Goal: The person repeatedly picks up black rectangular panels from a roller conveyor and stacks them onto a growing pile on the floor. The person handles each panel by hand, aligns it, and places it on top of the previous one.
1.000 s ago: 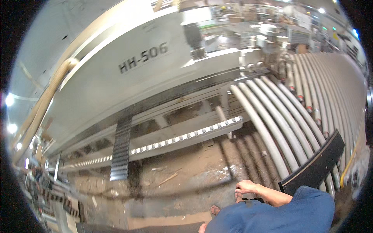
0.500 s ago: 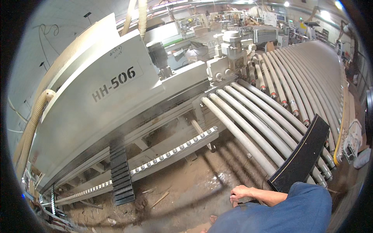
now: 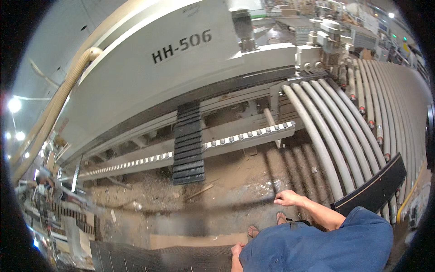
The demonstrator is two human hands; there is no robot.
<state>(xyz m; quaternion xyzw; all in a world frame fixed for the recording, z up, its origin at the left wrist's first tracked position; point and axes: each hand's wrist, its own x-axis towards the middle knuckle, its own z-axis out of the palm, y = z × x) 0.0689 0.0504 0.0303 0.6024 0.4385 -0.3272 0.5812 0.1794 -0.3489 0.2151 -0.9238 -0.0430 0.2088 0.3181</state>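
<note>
My right hand (image 3: 289, 198) hangs over the floor, fingers loosely bent and apart, with nothing seen in it. Its forearm passes beside a long dark board (image 3: 372, 187) with a pale line along its edge, which lies across the metal rollers (image 3: 335, 136). Lower down, my left hand (image 3: 238, 249) hangs near my body; its fingers are small and partly hidden, so I cannot tell how they are held. A dark panel (image 3: 158, 256) with thin pale lines is nearest to it, at the bottom of the view.
A big grey machine (image 3: 149, 77) with a black slatted track (image 3: 188, 145) and a white toothed rail (image 3: 249, 136) fills the left and middle. Scraps litter the dusty floor (image 3: 240, 174). More rollers (image 3: 398, 99) extend along the right. A ribbed hose (image 3: 74, 81) hangs at left.
The view has swung left and down, so the machine and rollers sit further right and higher. My hands, close together before, are now apart; the left one and the dark panel have come into view.
</note>
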